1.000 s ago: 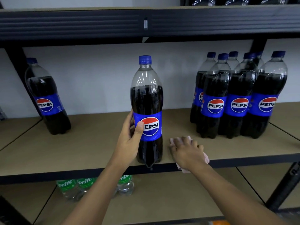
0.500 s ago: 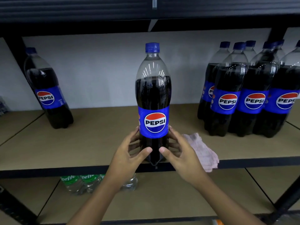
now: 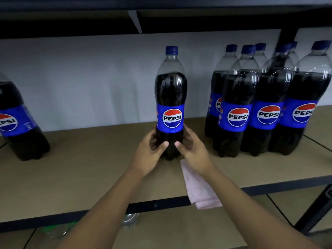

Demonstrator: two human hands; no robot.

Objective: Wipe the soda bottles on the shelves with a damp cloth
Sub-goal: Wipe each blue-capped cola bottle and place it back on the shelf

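We see one bottle (image 3: 170, 97) standing mid-shelf (image 3: 89, 168), with our left hand (image 3: 149, 155) gripping its base from 8 o'clock and our right hand (image 3: 194, 151) from 4 o'clock. At its 3 o'clock stands a cluster of bottles (image 3: 265, 114), some behind others. At 9 o'clock, well apart, stands a lone bottle (image 3: 16, 123). The cloth (image 3: 199, 191) lies at 5 o'clock beneath our right wrist, overhanging the shelf's front edge.

The setting is a shop or stockroom. Black metal racking (image 3: 318, 209) carries brown board shelves (image 3: 89, 168) against a plain white wall (image 3: 89, 78). Identical Pepsi bottles (image 3: 265, 108) stand massed at the shelf's right end, labels facing front. Blurred green-labelled bottles (image 3: 59, 229) occupy the lower shelf (image 3: 179, 230).
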